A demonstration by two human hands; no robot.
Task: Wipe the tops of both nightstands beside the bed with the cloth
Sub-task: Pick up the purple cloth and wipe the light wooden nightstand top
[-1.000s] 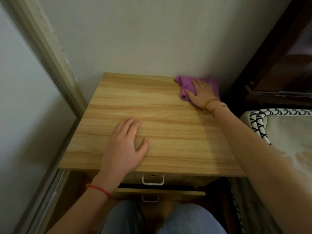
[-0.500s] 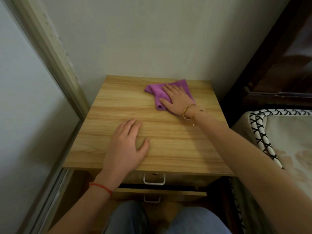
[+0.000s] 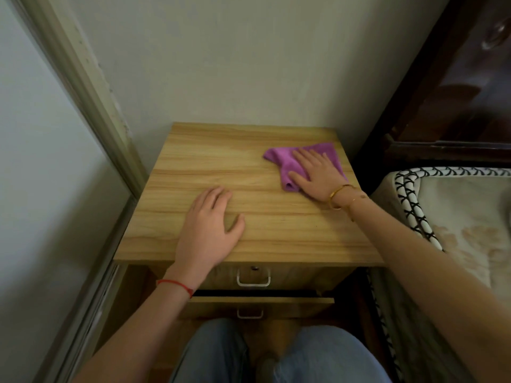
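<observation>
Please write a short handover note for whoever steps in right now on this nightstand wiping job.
Left hand: flat and open on the front left of the wooden nightstand, steadying it.
Right hand: fingers straight, pressing the purple cloth onto the back right part of the top, near the bed.
Done: wiping of this top is under way; how much is covered cannot be told.
Left: finish this top, including the area under the left hand, then wipe the second nightstand, which is not in view.

Light wooden nightstand top (image 3: pixel 193 161) bare at back-left; pale wall (image 3: pixel 235 64) behind, white bed mattress (image 3: pixel 456 217) hard right hem it.
</observation>
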